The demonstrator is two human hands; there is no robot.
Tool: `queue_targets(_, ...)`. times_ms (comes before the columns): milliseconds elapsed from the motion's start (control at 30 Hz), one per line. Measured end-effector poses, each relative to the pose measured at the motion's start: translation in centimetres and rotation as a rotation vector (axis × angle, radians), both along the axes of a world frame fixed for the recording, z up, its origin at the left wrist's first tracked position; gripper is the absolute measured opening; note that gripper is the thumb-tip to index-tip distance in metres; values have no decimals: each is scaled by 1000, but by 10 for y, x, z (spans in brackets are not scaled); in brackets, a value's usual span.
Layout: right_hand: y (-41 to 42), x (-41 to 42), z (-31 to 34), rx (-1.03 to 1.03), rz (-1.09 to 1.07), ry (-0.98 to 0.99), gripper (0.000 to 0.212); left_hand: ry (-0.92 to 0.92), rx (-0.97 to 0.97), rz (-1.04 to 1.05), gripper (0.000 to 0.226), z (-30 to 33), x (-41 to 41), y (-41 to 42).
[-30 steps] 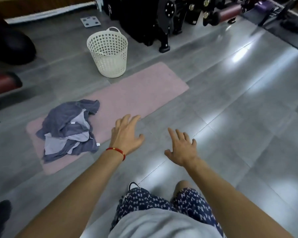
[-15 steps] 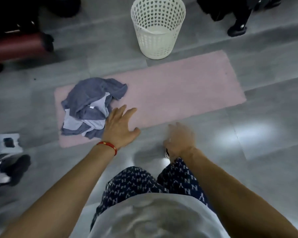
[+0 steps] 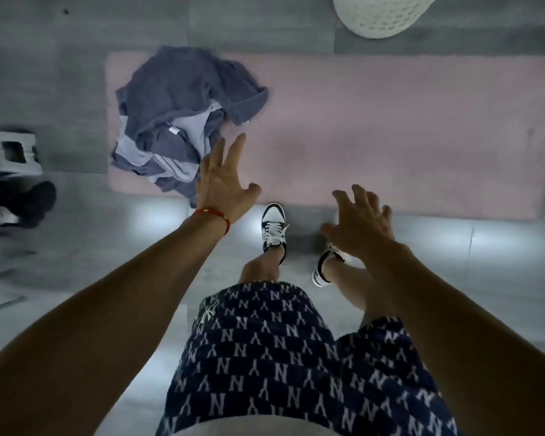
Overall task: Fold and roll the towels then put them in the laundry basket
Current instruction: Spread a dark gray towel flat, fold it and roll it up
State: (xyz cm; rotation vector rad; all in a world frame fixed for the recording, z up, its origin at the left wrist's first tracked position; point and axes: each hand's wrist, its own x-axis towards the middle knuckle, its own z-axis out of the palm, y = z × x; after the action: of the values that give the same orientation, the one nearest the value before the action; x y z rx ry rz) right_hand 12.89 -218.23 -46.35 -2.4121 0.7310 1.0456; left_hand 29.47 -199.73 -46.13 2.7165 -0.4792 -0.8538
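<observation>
Both hands reached forward and held nothing. Left hand (image 3: 222,184), with a red string bracelet (image 3: 214,215) at the wrist, had its fingers spread wide just beside the near edge of the towels (image 3: 177,121), not clearly touching them. Right hand (image 3: 361,226) hung apart over the floor, fingers loosely spread. Those blue-grey towels lay in a crumpled heap on the left end of a pink mat (image 3: 390,127). Beyond the mat stood the white laundry basket (image 3: 381,17), only its lower part visible. One sneaker (image 3: 272,225) pointed at the mat's near edge.
</observation>
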Motion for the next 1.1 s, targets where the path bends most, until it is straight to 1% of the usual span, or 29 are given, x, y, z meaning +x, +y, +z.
queue_targets(100,-16,44,-59,49,95,-26,73,-52,31,105,97,-52,30,-2)
queue_targets(167,-18,75,-108,61,210,-48,69,-64,-21,212,93,-99,50,3)
queue_targets(233,-21,114,-170,67,296,-108,67,-46,-70,329,88,-161,77,5)
queue_targets(300,-20,152,-233,121,295,-167,66,-64,-29,367,89,-227,104,9)
queue_targets(367,-20,188,-300,160,275,-257,64,-148,119,291,95,-296,139,16)
queue_targets(400,-23,206,-334,163,280,-298,62,-209,259,229,96,-330,159,16)
queue_targets(433,-24,220,-359,167,310,-327,60,-268,402,155,96,-350,177,15)
queue_targets(467,-25,232,-381,179,346,-338,58,-308,489,94,95,-365,194,14)
queue_targets(500,-27,241,-413,189,370,-348,57,-346,515,66,93,-385,210,11)
queue_targets(567,-39,272,-480,188,394,-367,60,-454,490,39,90,-427,251,0)
queue_targets(633,-40,291,-510,200,412,-354,64,-541,548,-24,82,-436,274,-1)
queue_targets(700,-41,309,-540,177,386,-431,64,-665,609,5,73,-456,299,-1)
queue_targets(767,-38,317,-562,162,366,-503,63,-733,659,39,53,-472,316,-9)
queue_targets(833,-35,309,-565,159,334,-565,60,-765,631,78,29,-481,311,-21)
queue_targets(900,-37,289,-559,238,222,-563,56,-807,542,-14,23,-484,292,-42)
queue_targets(933,-37,280,-557,338,90,-551,54,-838,465,-84,24,-481,277,-52)
queue_targets(1000,-32,268,-552,636,-328,-474,52,-903,228,-185,30,-469,242,-73)
queue_targets(1033,-28,266,-551,769,-554,-412,55,-923,94,-212,30,-463,225,-82)
queue_targets(1100,-20,263,-557,1026,-1005,-256,65,-915,-119,-253,24,-451,190,-99)
